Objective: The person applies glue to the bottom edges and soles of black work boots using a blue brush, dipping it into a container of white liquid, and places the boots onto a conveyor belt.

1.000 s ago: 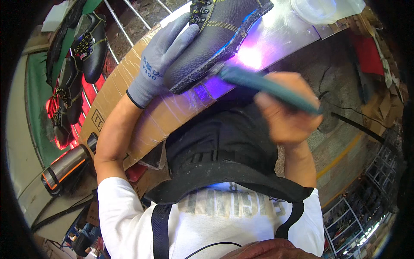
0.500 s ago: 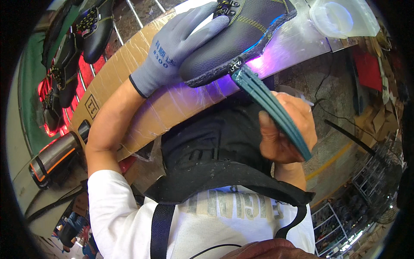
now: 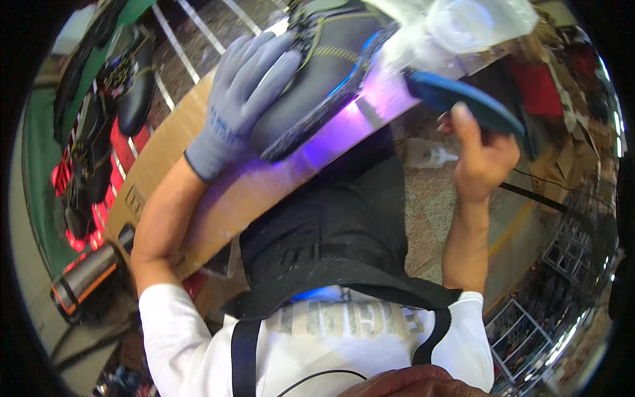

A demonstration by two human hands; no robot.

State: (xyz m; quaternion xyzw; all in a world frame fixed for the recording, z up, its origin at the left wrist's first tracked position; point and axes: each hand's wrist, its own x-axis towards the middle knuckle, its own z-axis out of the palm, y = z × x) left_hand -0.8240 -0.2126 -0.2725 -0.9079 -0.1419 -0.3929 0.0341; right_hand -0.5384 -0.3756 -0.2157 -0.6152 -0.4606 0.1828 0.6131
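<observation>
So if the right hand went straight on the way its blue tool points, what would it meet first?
Likely the black shoe, at its sole edge: the blue tool in the right hand points toward it. Depth is unclear, so it might pass above.

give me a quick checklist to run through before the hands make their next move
1. Left hand on the shoe: ok, gloved fingers lie extended against it near the laces.
2. Blue-handled tool held in the right hand: ok.
3. Tool apart from the shoe: ok, a gap shows between them.
4. Right hand gloved: not ok, it is bare.
5. Clear plastic container apart from the tool: cannot tell, the tool's tip lies close below it in the picture.
6. Shoe's lower edge evenly finished: cannot tell, too blurred.
</observation>
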